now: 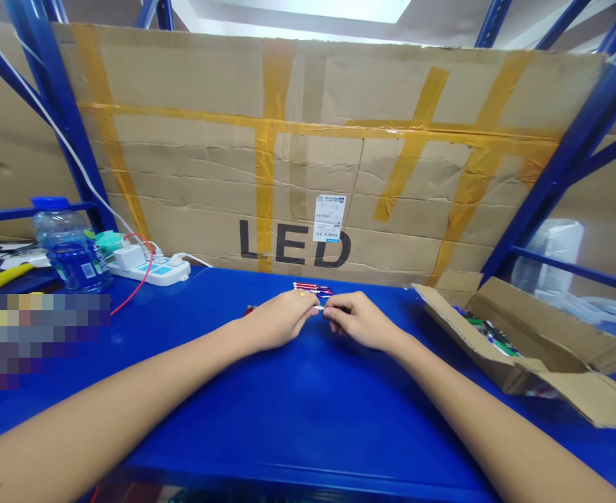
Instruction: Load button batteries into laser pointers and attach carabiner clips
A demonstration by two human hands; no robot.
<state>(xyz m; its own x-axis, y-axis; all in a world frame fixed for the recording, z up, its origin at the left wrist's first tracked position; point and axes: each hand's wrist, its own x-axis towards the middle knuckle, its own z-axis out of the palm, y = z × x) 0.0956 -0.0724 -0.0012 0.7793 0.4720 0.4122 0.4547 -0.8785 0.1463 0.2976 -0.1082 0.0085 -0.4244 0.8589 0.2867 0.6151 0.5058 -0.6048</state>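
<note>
Over the middle of the blue table, my left hand is closed around a slim pen, whose short silvery part shows between the two hands. My right hand pinches the other end of it with thumb and fingertips. Most of the pen is hidden by the fingers. Just behind the hands lie several red and purple pens, side by side. Something dark red peeks out behind my left wrist; its kind cannot be made out.
An open cardboard box with several pens stands on the right. At the left are a water bottle and a white power strip with plugs and cables. A large taped cardboard panel closes off the back of the blue table.
</note>
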